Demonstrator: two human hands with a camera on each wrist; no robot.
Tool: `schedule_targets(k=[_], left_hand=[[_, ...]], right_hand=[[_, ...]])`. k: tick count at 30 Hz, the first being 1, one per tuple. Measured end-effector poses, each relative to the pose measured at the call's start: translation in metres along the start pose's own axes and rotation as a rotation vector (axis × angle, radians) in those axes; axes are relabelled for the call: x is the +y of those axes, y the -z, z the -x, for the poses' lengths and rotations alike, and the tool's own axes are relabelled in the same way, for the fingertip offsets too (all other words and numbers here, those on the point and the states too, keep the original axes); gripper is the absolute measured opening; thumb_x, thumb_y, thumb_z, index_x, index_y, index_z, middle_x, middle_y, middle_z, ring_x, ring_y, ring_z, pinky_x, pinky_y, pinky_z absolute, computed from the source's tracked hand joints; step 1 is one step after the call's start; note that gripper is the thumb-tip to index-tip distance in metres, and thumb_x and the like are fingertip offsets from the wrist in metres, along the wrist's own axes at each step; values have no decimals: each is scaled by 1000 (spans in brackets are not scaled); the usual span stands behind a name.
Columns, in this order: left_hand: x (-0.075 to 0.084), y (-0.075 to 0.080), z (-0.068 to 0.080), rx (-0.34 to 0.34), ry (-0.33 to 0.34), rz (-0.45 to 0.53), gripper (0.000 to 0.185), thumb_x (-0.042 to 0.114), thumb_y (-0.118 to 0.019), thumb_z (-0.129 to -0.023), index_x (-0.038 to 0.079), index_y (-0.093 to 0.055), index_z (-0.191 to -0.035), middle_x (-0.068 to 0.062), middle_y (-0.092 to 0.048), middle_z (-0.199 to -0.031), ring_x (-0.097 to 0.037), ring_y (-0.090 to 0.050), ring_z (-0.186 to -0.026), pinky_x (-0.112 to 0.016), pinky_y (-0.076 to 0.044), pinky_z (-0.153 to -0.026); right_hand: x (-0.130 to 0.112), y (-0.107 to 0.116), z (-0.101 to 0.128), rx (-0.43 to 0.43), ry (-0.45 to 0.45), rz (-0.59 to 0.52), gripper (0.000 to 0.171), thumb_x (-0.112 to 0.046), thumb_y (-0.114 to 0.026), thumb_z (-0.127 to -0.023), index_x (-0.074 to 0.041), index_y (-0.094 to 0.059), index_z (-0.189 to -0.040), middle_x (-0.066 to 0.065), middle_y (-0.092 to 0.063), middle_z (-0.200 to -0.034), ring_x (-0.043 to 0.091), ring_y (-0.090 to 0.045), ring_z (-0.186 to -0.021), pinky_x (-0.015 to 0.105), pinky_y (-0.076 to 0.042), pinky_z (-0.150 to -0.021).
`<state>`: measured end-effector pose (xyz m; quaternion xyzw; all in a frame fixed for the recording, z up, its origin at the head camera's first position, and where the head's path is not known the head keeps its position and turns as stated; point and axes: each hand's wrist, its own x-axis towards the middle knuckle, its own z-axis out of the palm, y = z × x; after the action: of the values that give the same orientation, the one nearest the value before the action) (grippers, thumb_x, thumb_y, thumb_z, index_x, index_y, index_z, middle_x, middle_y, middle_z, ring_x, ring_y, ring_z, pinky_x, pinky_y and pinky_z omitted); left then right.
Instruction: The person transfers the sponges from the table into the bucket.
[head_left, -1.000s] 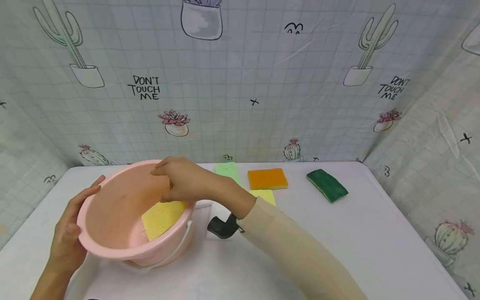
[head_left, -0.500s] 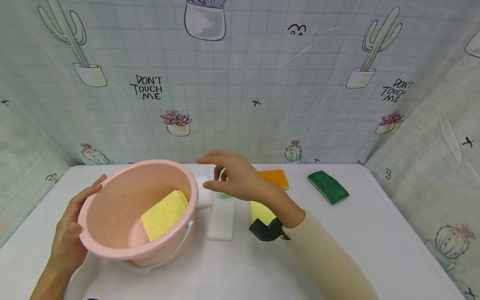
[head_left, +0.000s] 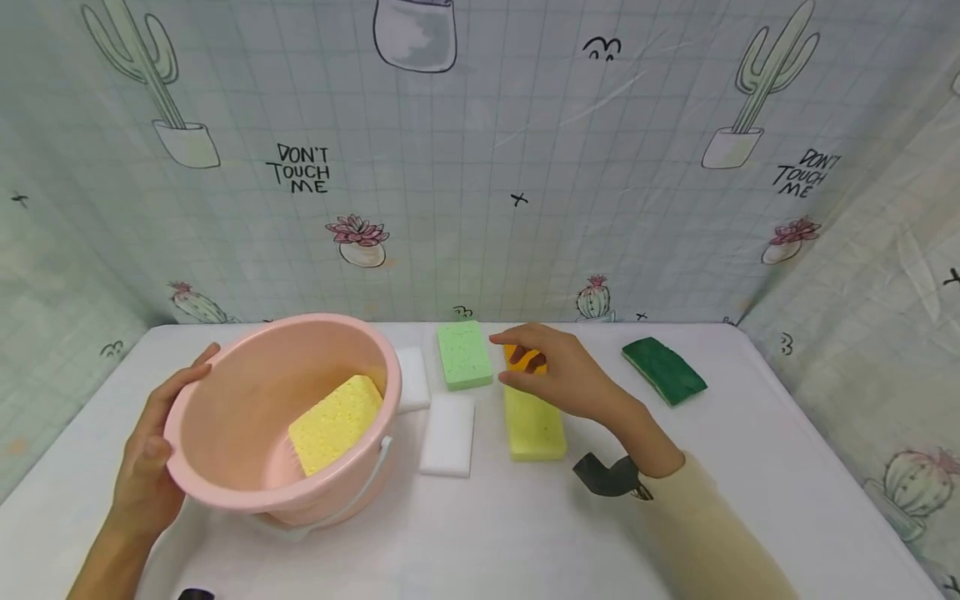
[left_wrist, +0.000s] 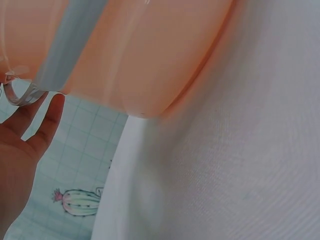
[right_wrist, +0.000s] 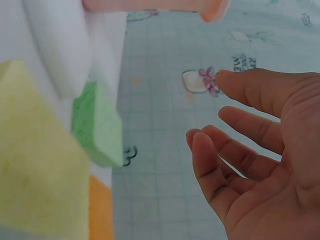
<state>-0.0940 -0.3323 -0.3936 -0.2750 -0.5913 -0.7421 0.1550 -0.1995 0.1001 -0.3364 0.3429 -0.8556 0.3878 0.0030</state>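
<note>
A pink bucket [head_left: 225, 433] leans toward the viewer on the left part of the white table, a yellow sponge [head_left: 336, 423] inside it. My left hand [head_left: 150, 467] holds the bucket by its left rim; in the left wrist view the fingers reach up near its grey-white handle [left_wrist: 70, 45]. Nothing is in my right hand [head_left: 577, 375], which hovers with fingers loosely bent and thumb apart over an orange sponge [head_left: 514, 353] and a yellow-green sponge [head_left: 536, 427]. The right wrist view has the palm and bent fingers showing, with a light green sponge [right_wrist: 97, 125] beyond.
Two white sponges, one upright beside the bucket [head_left: 412, 379] and one nearer [head_left: 447, 436], lie right of it. Farther right is a dark green scouring pad [head_left: 664, 371]. A patterned cloth [head_left: 480, 167] closes off the back and sides. A small black object [head_left: 197, 594] sits at the front edge.
My right hand has come out of the bucket, leaving the yellow sponge inside, and moved right above the orange and yellow-green sponges. The left hand stays on the bucket.
</note>
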Motion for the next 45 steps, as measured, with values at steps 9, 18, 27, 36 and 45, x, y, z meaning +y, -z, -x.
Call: schedule_targets(k=[9, 18, 27, 36, 45], left_hand=[[0, -3, -1, 23, 17, -9, 58, 22, -46, -96, -1, -29, -146, -10, -21, -157, -20, -17, -143, -20, -32, -104], [0, 0, 0, 36, 27, -24, 59, 24, -48, -96, -1, -29, -146, -10, -20, -157, -21, -19, -142, -20, -34, -102], [1, -2, 1, 13, 6, -32, 59, 25, -45, -97, -2, -28, -146, -10, -21, -157, -21, -17, -142, -20, -30, -104], [4, -4, 0, 29, 27, -30, 58, 23, -45, -97, -1, -28, -146, -10, -20, -157, -20, -17, -142, -20, -33, -103], [6, -4, 1, 41, 45, -40, 58, 24, -47, -96, 0, -29, -146, -9, -21, -157, -20, -17, -142, -20, -33, -103]], right_hand=[[41, -2, 30, -15, -85, -20, 44, -20, -70, -88, -5, -59, -128, 8, -61, -119, 23, -59, -100, 33, -52, -82], [73, -9, 48, 37, -74, -34, 39, -15, -70, -88, -7, -62, -125, 10, -62, -120, 23, -61, -99, 34, -53, -80], [79, -16, 56, 35, -129, -57, 37, -15, -68, -90, -6, -61, -125, 9, -59, -125, 26, -59, -104, 37, -52, -85], [90, -16, 62, -18, -126, -115, 45, -15, -67, -90, -8, -55, -132, 8, -53, -132, 25, -56, -106, 40, -50, -89], [96, -10, 68, -55, -103, -147, 49, 3, -62, -88, -7, -52, -135, 11, -50, -134, 27, -55, -106, 42, -48, -92]])
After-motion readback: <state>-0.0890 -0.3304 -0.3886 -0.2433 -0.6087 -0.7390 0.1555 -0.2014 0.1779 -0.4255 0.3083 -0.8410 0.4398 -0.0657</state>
